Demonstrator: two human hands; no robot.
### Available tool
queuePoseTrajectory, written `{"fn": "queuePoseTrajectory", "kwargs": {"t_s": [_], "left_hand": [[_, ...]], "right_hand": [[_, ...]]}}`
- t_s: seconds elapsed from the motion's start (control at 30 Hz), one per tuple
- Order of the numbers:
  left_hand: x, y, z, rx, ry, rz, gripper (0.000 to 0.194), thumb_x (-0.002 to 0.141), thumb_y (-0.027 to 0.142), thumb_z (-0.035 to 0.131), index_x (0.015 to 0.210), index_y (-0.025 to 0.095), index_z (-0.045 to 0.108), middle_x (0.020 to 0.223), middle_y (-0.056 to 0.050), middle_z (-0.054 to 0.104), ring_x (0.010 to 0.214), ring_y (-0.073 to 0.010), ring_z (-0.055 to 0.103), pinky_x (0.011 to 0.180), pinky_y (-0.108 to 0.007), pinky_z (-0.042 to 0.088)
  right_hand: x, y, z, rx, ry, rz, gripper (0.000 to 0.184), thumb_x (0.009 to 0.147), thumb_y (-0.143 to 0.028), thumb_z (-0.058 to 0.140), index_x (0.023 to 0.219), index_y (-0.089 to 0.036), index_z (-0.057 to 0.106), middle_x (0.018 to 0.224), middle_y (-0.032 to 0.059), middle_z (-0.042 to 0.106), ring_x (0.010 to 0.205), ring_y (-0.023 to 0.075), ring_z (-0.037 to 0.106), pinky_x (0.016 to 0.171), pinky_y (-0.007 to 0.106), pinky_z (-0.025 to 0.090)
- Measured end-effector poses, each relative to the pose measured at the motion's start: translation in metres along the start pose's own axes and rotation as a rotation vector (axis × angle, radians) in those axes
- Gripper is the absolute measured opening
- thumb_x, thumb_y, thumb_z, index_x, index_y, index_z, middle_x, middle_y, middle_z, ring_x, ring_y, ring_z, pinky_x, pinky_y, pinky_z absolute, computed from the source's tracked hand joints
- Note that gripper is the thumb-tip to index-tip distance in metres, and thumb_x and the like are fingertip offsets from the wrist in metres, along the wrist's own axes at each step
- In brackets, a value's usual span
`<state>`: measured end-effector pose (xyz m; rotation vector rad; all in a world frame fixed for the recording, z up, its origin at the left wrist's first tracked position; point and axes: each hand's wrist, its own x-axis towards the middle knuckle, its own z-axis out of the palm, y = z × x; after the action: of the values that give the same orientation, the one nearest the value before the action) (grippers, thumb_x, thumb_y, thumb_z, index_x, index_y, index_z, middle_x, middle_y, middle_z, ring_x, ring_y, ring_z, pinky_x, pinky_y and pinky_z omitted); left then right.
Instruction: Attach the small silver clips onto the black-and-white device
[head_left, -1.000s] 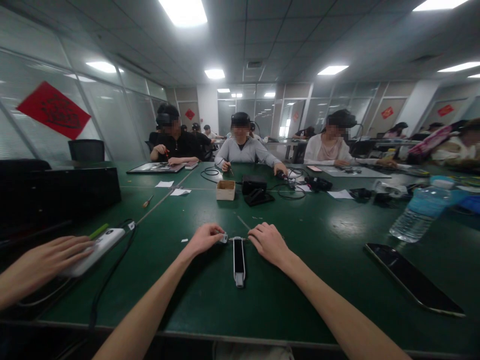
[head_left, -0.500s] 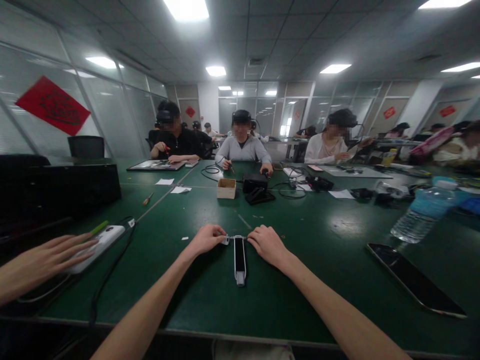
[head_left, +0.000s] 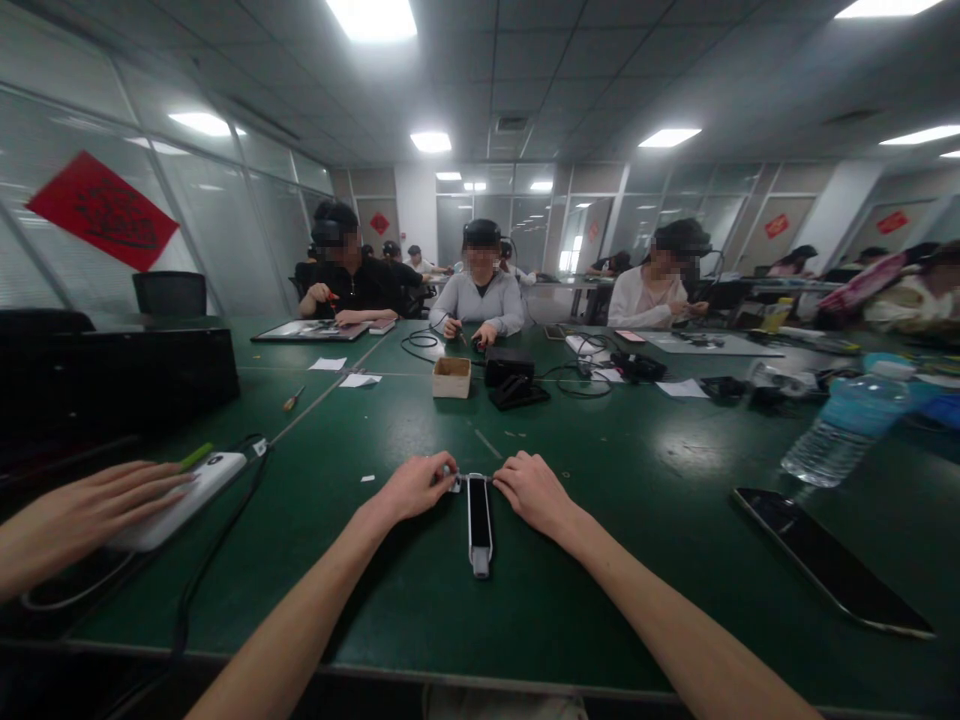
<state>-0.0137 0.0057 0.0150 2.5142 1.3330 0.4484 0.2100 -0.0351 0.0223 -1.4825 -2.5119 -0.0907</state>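
Observation:
A slim device [head_left: 479,520] with a black face, pale rim and grey tip lies upright in view on the green table. At its far end, my left hand [head_left: 420,486] pinches a small, pale, clear-looking piece [head_left: 455,483]. My right hand [head_left: 531,488] rests opposite, thumb and fingertips pressed together close to the device's upper right corner. What those fingertips hold is too small to make out. A thin strip seems to run between both hands across the device's top.
Another person's hand [head_left: 97,515] lies on a white box [head_left: 184,500] at left, beside a black cable [head_left: 217,550]. On the right are a phone [head_left: 829,560] and a water bottle [head_left: 847,425]. Ahead sit a small open box [head_left: 451,378] and a black device [head_left: 514,375].
My left hand has shifted slightly right and its fingers are turned a little on the pale piece. The person opposite has drawn one hand inward. The hand at left slid slightly.

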Motion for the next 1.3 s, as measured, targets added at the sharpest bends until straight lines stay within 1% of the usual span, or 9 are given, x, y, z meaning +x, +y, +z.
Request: {"fn": "queuePoseTrajectory", "kwargs": {"t_s": [0.2,0.33,0.5,0.57,0.67,0.8,1.0,1.17,1.3], "left_hand": [[-0.003,0.004,-0.003,0.035,-0.012,0.035,0.023,0.087,0.034,0.048,0.103,0.022,0.060,0.078,-0.002,0.065,0.069,-0.0189,0.059,0.062,-0.026,0.038],[-0.007,0.010,-0.007,0.019,-0.022,0.042,0.023,0.088,0.037,0.048,0.102,0.024,0.060,0.078,-0.002,0.064,0.070,-0.0194,0.057,0.063,-0.027,0.036],[-0.006,0.011,-0.008,0.025,-0.048,0.010,0.021,0.087,0.035,0.049,0.101,0.024,0.060,0.073,-0.001,0.063,0.066,-0.0187,0.056,0.059,-0.026,0.034],[-0.005,0.010,-0.007,0.041,-0.057,-0.005,0.021,0.086,0.034,0.051,0.101,0.023,0.061,0.072,-0.001,0.062,0.065,-0.0186,0.057,0.058,-0.026,0.034],[-0.004,0.008,-0.006,0.047,-0.042,0.015,0.020,0.086,0.033,0.051,0.100,0.023,0.062,0.073,0.000,0.062,0.067,-0.0187,0.057,0.061,-0.026,0.037],[-0.003,0.007,-0.006,0.030,-0.016,0.046,0.016,0.086,0.029,0.053,0.096,0.022,0.063,0.084,-0.003,0.063,0.078,-0.0191,0.058,0.068,-0.028,0.041],[-0.001,0.004,-0.002,0.017,-0.016,0.062,0.015,0.087,0.027,0.052,0.093,0.020,0.063,0.094,-0.005,0.063,0.084,-0.0198,0.059,0.073,-0.030,0.044],[-0.001,0.006,-0.001,0.055,-0.003,0.065,0.017,0.088,0.028,0.048,0.094,0.020,0.062,0.094,-0.005,0.062,0.080,-0.0188,0.058,0.070,-0.030,0.044],[0.000,0.008,0.001,0.070,0.012,0.071,0.017,0.089,0.025,0.046,0.095,0.021,0.061,0.096,-0.006,0.062,0.082,-0.0189,0.058,0.074,-0.030,0.045]], "right_hand": [[0.000,-0.001,-0.001,-0.004,-0.001,-0.001,0.027,0.095,-0.024,0.044,0.101,-0.018,0.070,0.096,0.0085,0.067,0.088,0.0191,0.055,0.073,0.030,0.040],[0.001,0.003,-0.007,-0.019,-0.015,0.000,0.028,0.096,-0.027,0.043,0.101,-0.018,0.069,0.096,0.0090,0.068,0.091,0.0197,0.056,0.075,0.030,0.040],[-0.006,0.026,-0.023,-0.042,0.105,0.127,0.026,0.096,-0.026,0.043,0.103,-0.017,0.067,0.100,0.0088,0.067,0.093,0.0205,0.057,0.077,0.031,0.041],[-0.010,0.038,-0.028,-0.038,0.114,0.179,0.025,0.095,-0.027,0.045,0.101,-0.017,0.067,0.097,0.0080,0.067,0.091,0.0202,0.058,0.076,0.031,0.042],[-0.016,0.052,-0.032,0.024,0.023,0.201,0.022,0.092,-0.030,0.049,0.094,-0.019,0.068,0.089,0.0061,0.068,0.085,0.0188,0.061,0.073,0.029,0.043],[-0.021,0.060,-0.031,0.164,-0.105,0.203,0.018,0.087,-0.032,0.055,0.089,-0.022,0.070,0.086,0.0035,0.068,0.078,0.0166,0.063,0.064,0.025,0.043],[-0.018,0.053,-0.021,0.258,-0.181,0.166,0.015,0.083,-0.028,0.057,0.090,-0.022,0.070,0.086,0.0018,0.068,0.073,0.0141,0.063,0.060,0.022,0.042],[-0.011,0.035,-0.015,0.178,-0.131,0.125,0.019,0.088,-0.021,0.050,0.092,-0.021,0.068,0.090,0.0054,0.067,0.083,0.0177,0.061,0.067,0.026,0.043],[-0.007,0.020,-0.011,0.198,-0.076,0.074,0.023,0.091,-0.019,0.045,0.098,-0.021,0.067,0.094,0.0066,0.064,0.089,0.0180,0.059,0.073,0.026,0.043]]}}
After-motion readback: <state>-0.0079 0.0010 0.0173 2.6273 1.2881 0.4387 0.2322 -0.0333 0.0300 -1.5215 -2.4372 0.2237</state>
